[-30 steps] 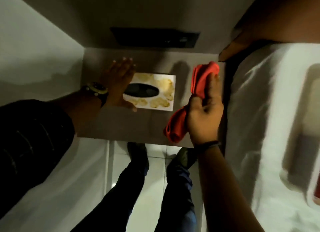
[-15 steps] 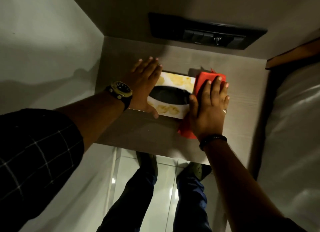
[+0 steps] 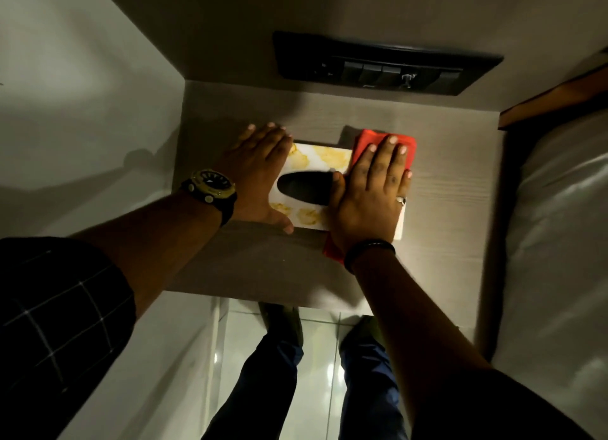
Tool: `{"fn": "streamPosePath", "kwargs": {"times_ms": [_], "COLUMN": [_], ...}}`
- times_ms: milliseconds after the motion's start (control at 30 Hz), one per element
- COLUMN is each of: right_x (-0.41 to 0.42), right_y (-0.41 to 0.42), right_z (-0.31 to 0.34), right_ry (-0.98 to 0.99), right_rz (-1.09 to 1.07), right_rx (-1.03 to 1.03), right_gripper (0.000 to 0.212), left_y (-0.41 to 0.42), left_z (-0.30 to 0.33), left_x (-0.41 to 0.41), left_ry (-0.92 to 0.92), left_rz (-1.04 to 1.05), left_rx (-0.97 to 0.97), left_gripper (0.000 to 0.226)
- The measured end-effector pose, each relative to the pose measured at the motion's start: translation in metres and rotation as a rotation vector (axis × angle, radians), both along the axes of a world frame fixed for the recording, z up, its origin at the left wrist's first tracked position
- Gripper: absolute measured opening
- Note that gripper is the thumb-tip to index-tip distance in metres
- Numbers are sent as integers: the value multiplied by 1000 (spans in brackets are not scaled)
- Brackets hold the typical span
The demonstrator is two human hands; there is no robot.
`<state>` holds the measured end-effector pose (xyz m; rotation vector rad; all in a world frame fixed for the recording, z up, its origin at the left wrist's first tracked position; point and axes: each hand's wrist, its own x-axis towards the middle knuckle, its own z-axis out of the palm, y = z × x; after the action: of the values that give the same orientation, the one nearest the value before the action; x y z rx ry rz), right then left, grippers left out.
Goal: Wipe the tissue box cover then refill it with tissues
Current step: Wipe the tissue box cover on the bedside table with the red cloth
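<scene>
Right hand lies flat, fingers straight and spread, palm down on a red cloth, pressing it onto the right end of the tissue box cover. Cloth shows beyond the fingertips at the far edge and again as a small red corner below the wrist, near the cover's near edge; the rest is hidden under the palm. Thumb of the rt hand touches the right tip of the cover's dark oval slot. A ring sits on one finger and a dark band circles the wrist.

Left hand also lies open and flat, fingers straight, resting on the left end of the cover w/ its thumb running along the near front edge; fingertips reach past the far edge. It holds nothing by curling, only steadies the box. A black-and-gold wristwatch is on the left wrist, w/ a dark checked sleeve further back.

The cover, white w/ yellow-gold blotches, sits between the two hands on a grey-brown wood-grain bedside table, roughly mid-surface. No tissue shows in the slot; its inside is dark.

On the wall behind the table, a black switch panel. White bedding lies to the right, just beside the table. Below, the person's legs in dark trousers stand on glossy pale floor tiles.
</scene>
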<state>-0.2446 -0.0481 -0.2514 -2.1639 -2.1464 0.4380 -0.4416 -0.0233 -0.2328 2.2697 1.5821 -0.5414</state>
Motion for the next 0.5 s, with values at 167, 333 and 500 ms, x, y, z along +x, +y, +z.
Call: {"fn": "streamPosePath", "kwargs": {"times_ms": [167,333,500], "right_x": [-5,14,36], "right_y": [3,2,0], "right_z": [-2,-3,-5], "right_ry": [-23,36,15], "right_rz": [277,500,367], "right_rx": [10,4,24], "right_gripper": [69,68,67], "left_y": [2,3,2], "left_z": [2,4,7], "left_x": [0,0,1], "left_ry": [5,20,10], "left_rz": [9,19,20], "left_rx": [-28,-47,-66], "left_gripper": [149,149,148]}}
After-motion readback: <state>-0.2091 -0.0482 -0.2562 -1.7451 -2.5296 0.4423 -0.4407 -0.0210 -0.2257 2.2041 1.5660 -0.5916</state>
